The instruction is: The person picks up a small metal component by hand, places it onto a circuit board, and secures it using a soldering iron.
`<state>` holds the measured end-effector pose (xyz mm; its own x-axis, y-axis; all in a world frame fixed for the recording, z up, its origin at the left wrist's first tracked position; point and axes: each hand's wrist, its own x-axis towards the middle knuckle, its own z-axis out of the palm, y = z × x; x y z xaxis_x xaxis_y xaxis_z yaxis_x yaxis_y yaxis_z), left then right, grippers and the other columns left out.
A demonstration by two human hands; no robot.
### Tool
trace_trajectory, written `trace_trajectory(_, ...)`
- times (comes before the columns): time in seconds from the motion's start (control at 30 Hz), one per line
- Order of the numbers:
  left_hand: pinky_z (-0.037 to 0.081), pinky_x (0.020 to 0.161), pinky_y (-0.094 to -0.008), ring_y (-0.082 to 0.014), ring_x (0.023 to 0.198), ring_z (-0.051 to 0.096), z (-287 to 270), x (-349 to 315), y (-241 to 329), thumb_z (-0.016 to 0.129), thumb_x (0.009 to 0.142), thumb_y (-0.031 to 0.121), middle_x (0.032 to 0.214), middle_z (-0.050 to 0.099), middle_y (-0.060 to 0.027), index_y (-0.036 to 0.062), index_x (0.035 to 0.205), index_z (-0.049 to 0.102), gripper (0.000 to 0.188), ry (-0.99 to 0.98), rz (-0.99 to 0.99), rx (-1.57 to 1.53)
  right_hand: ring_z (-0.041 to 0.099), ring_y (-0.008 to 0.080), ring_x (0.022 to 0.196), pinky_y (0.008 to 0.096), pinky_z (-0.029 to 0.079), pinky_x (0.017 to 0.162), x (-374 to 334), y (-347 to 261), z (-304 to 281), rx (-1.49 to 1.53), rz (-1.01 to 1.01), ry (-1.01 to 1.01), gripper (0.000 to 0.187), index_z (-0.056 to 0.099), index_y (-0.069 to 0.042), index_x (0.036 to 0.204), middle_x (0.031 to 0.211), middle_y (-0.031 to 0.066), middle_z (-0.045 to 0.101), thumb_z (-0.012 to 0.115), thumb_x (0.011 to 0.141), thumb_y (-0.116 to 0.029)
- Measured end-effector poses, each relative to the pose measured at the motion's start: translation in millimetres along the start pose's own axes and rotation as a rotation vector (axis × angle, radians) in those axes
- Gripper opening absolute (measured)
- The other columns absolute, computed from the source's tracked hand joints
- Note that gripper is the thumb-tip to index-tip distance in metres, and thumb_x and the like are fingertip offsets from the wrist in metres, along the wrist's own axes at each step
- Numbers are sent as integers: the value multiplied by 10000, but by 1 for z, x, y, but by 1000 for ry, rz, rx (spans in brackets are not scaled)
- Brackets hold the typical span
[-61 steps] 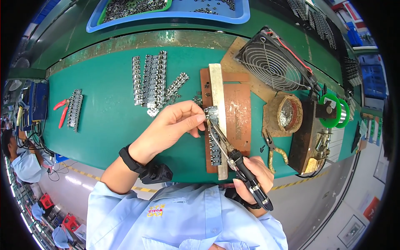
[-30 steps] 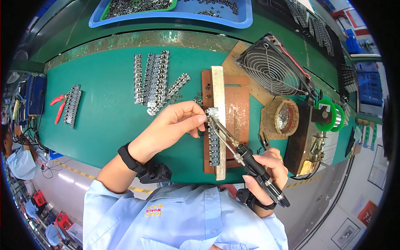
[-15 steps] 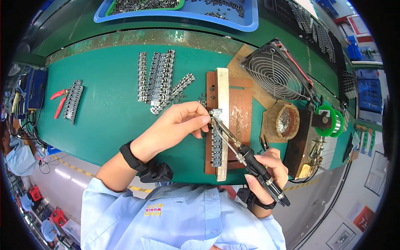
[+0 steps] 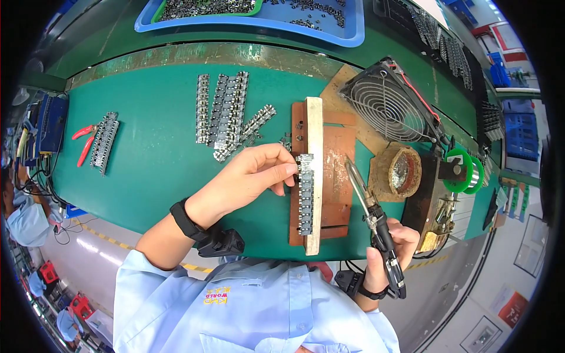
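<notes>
Circuit strip (image 4: 306,200) borders bar (image 4: 318,170); left hand (image 4: 259,173) pinched narrow alongside, right hand (image 4: 375,269) holds soldering iron (image 4: 383,235) clear.

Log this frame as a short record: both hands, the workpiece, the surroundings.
Left hand: fingertips together at the far end of the component strip; anything pinched unclear
Right hand: grips soldering iron, tip away from the strip
Strip position: on brown board, left of pale bar
Right of board: fan, round pot, solder spool
Left of board: loose strips, red-handled pliers

Soldering iron (image 4: 377,223) and spool (image 4: 473,175) show a workshop.
</notes>
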<state>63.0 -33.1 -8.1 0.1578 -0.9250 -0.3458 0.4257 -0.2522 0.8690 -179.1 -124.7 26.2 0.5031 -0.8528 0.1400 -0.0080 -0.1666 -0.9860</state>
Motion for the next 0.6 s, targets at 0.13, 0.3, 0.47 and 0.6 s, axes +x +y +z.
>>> trace_trajectory(0.13, 444, 634, -215, -82, 666, 527, 0, -2, 2, 513, 895, 166, 783, 579, -19, 22, 899, 551, 149, 10, -3, 14, 476, 170, 808, 271, 387, 726, -11, 5, -8, 88, 31, 69, 493, 452, -40, 996, 873, 66, 498, 758, 616, -108)
trace_trajectory(0.3, 430, 563, -212, -67, 607, 508, -2, -10, 15, 518, 883, 142, 777, 585, -18, 20, 900, 566, 132, 202, 29, 266, 473, 180, 893, 299, 331, 876, -23, 10, -13, 202, 124, 148, 519, 443, -46, 1046, 961, 72, 471, 741, 657, -217)
trace_trajectory(0.47, 417, 500, -272, -167, 535, 511, -5, -14, 18, 570, 809, 95, 725, 575, -60, 27, 840, 577, 75, 423, 309, 834, 475, 199, 902, 311, 323, 894, -34, 18, -16, 162, 10, 220, 522, 455, -39, 1058, 928, 74, 482, 739, 660, -223)
trace_trajectory(0.6, 403, 512, -252, -139, 572, 525, -2, -18, 17, 594, 761, 31, 735, 546, -67, 12, 830, 578, 73, 304, 303, 1021, 444, 176, 752, 300, 357, 706, -37, 21, -14, 88, -151, 149, 445, 503, -53, 955, 798, 50, 523, 785, 632, -173)
